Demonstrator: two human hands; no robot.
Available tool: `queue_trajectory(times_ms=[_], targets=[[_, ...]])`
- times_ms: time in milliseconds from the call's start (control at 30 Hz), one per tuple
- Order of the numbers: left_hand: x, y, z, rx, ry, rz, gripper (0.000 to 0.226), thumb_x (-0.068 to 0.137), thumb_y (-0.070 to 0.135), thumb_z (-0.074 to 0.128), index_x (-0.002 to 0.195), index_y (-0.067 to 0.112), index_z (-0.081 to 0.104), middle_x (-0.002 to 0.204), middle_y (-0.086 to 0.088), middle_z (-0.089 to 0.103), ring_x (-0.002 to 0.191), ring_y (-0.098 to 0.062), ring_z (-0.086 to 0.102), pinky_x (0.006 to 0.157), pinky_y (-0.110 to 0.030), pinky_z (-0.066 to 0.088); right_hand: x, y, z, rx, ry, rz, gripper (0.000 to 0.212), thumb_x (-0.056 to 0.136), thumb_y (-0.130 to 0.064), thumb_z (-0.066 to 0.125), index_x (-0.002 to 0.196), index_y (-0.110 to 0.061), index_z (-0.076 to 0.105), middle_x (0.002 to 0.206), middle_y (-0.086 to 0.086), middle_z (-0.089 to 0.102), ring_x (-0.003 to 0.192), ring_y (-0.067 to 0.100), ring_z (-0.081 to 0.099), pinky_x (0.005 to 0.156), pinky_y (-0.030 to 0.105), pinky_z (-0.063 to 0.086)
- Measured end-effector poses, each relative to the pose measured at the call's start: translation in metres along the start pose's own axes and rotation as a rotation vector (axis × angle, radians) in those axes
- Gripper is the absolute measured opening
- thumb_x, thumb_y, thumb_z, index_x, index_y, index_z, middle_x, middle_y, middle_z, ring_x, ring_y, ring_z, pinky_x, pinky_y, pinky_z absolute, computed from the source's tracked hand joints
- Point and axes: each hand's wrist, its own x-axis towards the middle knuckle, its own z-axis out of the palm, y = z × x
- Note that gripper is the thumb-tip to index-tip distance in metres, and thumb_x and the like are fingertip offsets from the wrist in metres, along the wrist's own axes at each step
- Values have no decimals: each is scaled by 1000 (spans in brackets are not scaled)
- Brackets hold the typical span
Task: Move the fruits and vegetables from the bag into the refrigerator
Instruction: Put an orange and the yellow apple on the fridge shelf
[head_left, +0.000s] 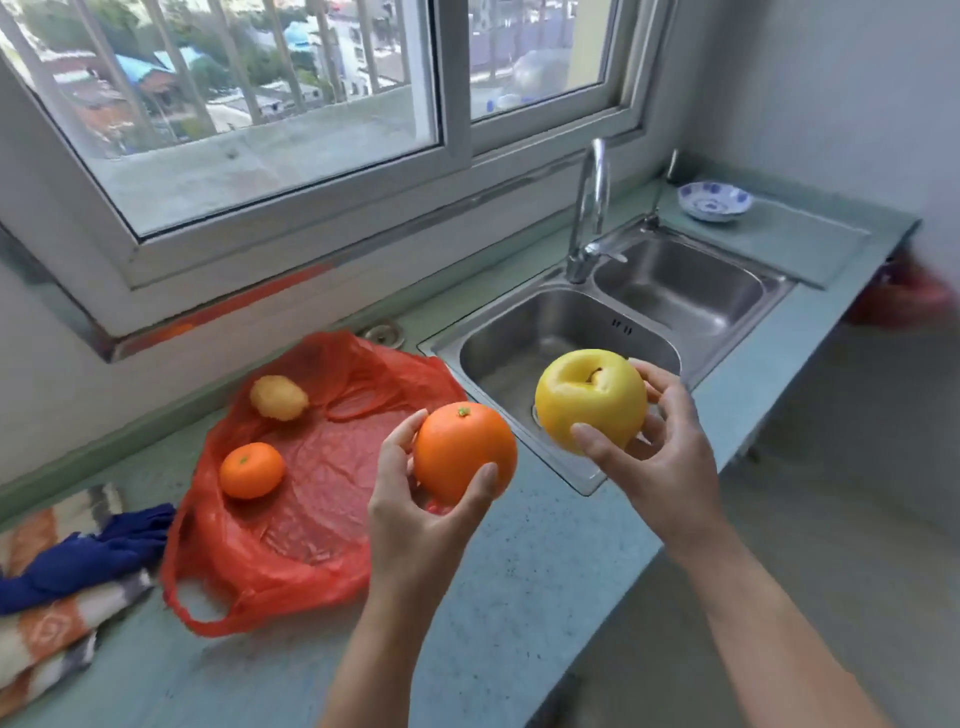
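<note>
An orange (464, 451) sits in the left hand (421, 512), thumb on its right side and fingers curled round its left, held in the air above the counter (519, 582) between the bag and the sink. Just to its right, a yellow apple (590, 397) with its stem dimple turned up is gripped by the right hand (660, 449), thumb pressed on the near face and fingers wrapped behind, above the near basin of the sink (571, 332). The two fruits are close but apart. The red plastic bag (306, 493) lies flattened and open on the counter to the left, and two things rest on it: a small tangerine (252, 470) near its left edge and a pale yellow lumpy piece (279, 397) farther back; what that piece is cannot be told. Left of the bag lie a striped towel (52, 623) and a blue cloth (88, 556) across it. Behind the double sink stands a tap (589, 208), and past the far basin a blue-and-white bowl (715, 201) sits on the counter below the window (291, 104).
</note>
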Motion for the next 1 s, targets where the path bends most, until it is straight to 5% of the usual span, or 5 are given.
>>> queue_trajectory(times_ms=[167, 367, 733, 1000], targets=[[-18, 16, 36, -27, -147, 37, 62, 50, 54, 69, 107, 47, 46, 105, 11, 53, 83, 1, 62, 67, -20, 53, -34, -15, -52, -25, 177, -35, 68, 52, -50, 75, 112, -41, 46, 120, -7, 51, 99, 11, 61, 73, 18, 51], [-49, 35, 110, -38, -341, 109, 59, 49, 52, 68, 104, 47, 47, 103, 18, 52, 82, -7, 62, 66, -18, 51, -70, -18, -128, -52, 433, -66, 71, 52, -49, 73, 116, -30, 47, 118, -2, 54, 90, 5, 62, 70, 14, 49], [-163, 86, 320, -104, -664, 213, 69, 51, 53, 66, 116, 42, 45, 113, 18, 54, 98, -11, 60, 81, -33, 52, -153, -20, -343, -156, 809, -92, 63, 52, -48, 71, 109, -37, 47, 114, -12, 55, 97, 4, 60, 73, 14, 49], [-271, 131, 472, -206, -895, 282, 62, 52, 53, 63, 110, 45, 45, 109, 21, 54, 92, 5, 57, 71, -7, 45, -213, -22, -507, -216, 1011, -136, 59, 53, -46, 72, 106, -35, 48, 109, -13, 56, 91, 0, 61, 68, 13, 48]])
